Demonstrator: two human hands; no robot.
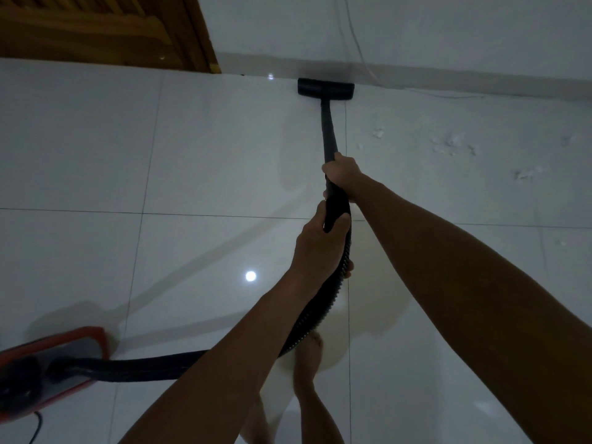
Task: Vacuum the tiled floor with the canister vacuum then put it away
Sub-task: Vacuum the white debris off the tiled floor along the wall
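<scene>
1. Fingers (342,219) of my left hand (315,248) wrap tight around the black wand (330,145) where it meets the ribbed hose (323,302).
2. My right hand (341,174) grips the wand higher up, closed around it.
3. The floor head (325,88) sits flat on the tiled floor (192,155), against the white wall (416,36).
4. The red canister (48,366) rests at lower left; white debris (451,144) lies to the right.
</scene>
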